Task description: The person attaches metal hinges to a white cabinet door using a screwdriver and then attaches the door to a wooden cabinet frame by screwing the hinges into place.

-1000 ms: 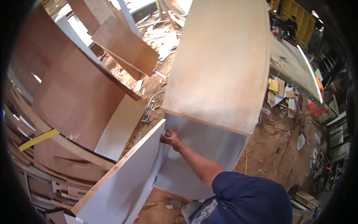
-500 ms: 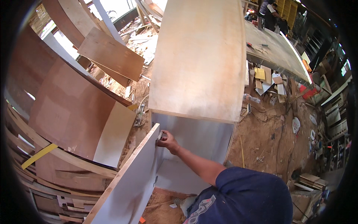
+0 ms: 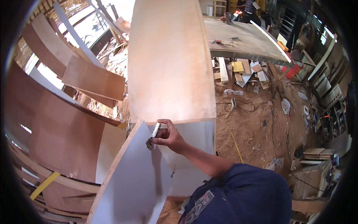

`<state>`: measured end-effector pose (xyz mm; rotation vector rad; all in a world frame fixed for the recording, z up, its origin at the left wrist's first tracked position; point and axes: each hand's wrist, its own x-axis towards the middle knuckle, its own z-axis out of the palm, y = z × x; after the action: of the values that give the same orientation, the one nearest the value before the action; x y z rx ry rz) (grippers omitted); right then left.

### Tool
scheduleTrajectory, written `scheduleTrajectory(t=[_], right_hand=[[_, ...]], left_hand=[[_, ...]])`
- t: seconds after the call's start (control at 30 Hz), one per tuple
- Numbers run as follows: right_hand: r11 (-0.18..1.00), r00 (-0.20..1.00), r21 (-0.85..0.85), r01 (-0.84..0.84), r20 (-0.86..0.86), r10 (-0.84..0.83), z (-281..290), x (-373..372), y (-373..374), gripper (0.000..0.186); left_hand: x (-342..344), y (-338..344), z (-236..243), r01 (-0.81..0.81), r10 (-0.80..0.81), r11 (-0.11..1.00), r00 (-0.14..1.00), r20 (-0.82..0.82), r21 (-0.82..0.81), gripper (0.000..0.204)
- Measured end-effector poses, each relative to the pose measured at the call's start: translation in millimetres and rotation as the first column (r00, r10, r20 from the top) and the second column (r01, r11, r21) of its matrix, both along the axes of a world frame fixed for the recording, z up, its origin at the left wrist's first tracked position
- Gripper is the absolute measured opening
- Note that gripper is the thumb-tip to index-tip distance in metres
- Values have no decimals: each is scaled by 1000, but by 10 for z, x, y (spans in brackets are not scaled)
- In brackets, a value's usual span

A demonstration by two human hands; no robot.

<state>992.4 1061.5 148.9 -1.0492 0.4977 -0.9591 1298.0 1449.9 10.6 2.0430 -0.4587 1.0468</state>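
Note:
My right hand (image 3: 170, 137) pinches a metal cabinet hinge (image 3: 156, 130) between thumb and fingers, its arm lifted at a slant and its cup end against or just in front of the white door panel. This door panel (image 3: 130, 179) has a bare wood edge and stands swung out from an open cabinet. A second hinge (image 3: 173, 171) shows lower down, near the door's inner edge. Pale plywood (image 3: 169, 63) forms the long outer face of the cabinet, and the inside (image 3: 190, 138) is white. My left hand is out of view.
Brown plywood sheets (image 3: 67, 138) lean at the left, with a yellow strip (image 3: 44, 186) below. A worktable (image 3: 246, 39) holding tools stands at the back right. Wood offcuts (image 3: 244, 71) litter the dirt floor. A person (image 3: 251, 11) is in the far background.
My view has shifted, so the scene sits differently. The hinge in my right hand has turned into plainer sight, tilted upward. The second hinge on the door has come into view.

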Motion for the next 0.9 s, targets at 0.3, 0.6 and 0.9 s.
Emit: scheduleTrajectory(t=[0.3,0.6,0.9], right_hand=[[976,880,-209,-54,452,146,618,-660,-162,59],[940,808,-284,-188,500,312,1267,-1360,-983,45],[922,753,-291,-254,539,378,1633,-2206,-1760,43]], left_hand=[[-266,-735,199,144,-144,990,989,18,-1,72],[-880,-1571,375,156,-159,986,986,59,53,76],[-1594,-2115,607,133,-135,990,990,31,48,81]])
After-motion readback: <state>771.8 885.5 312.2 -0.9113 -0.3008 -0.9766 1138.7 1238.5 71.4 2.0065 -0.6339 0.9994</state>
